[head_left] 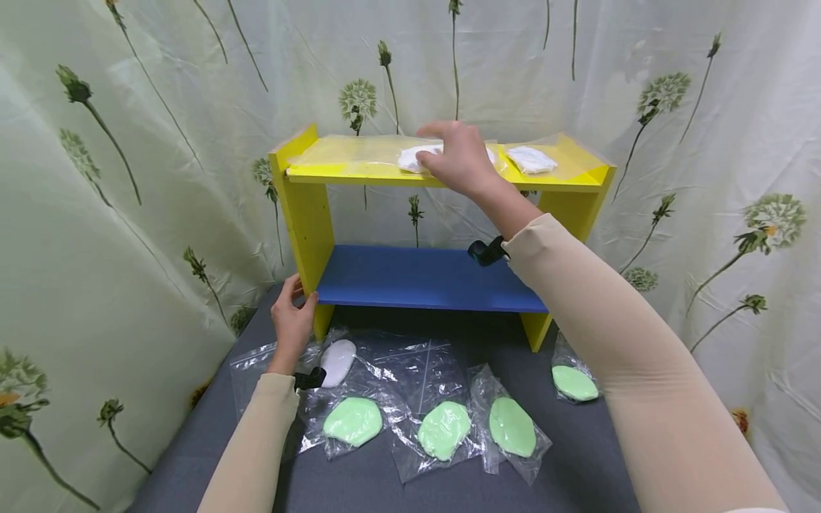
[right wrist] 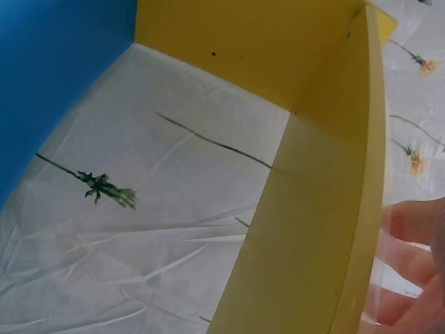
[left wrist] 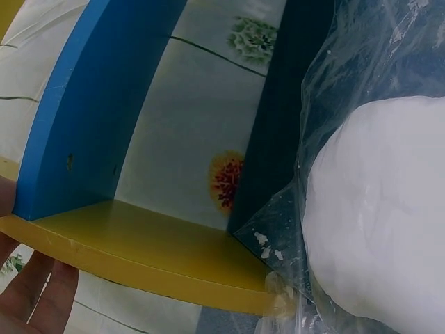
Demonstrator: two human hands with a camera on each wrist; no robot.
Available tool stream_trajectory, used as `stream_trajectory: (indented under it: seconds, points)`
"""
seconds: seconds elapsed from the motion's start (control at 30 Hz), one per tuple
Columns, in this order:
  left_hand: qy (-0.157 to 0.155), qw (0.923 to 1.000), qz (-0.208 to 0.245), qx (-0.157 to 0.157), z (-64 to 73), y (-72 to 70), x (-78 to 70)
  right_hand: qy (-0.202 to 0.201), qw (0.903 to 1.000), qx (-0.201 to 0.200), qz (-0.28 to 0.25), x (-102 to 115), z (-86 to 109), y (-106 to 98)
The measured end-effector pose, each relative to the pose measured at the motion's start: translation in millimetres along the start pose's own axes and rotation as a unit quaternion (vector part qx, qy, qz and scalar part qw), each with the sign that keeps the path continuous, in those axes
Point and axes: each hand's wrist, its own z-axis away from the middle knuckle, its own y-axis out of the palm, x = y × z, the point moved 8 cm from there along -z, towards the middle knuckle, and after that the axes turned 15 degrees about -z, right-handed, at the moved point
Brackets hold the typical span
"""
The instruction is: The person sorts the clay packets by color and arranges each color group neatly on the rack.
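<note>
A small shelf rack (head_left: pixel 410 274), with yellow sides and top and a blue middle board, stands on the dark table. At its lower left, my left hand (head_left: pixel 293 320) grips the yellow side panel (left wrist: pixel 160 268), thumb at the front and fingers round the outer side. My right hand (head_left: pixel 458 158) is over the front of the top board (head_left: pixel 359 171), thumb and forefinger spread apart. Just behind it lies a white flat lump in a clear bag (head_left: pixel 410 158), partly hidden by the hand. Another bagged white lump (head_left: pixel 531 159) lies farther right on that board.
On the table before the rack lie several bagged green lumps, among them a left one (head_left: pixel 353 422), a middle one (head_left: pixel 444 430) and a far right one (head_left: pixel 574 383). A bagged white lump (head_left: pixel 338 362) is beside my left wrist. A flower-patterned curtain (head_left: pixel 160 178) hangs behind.
</note>
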Motion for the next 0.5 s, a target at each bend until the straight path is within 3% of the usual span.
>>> stream_trajectory:
  seconds: [0.23, 0.5]
  points:
    - [-0.002, 1.0, 0.005, -0.003, -0.6, -1.1, -0.2, -0.029, 0.9988, 0.038, 0.013, 5.1, 5.6, 9.0]
    - [-0.009, 1.0, -0.001, 0.0, -0.2, 1.0, 0.1, -0.034, 0.9958, 0.077, 0.035, 5.0, 7.0, 18.3]
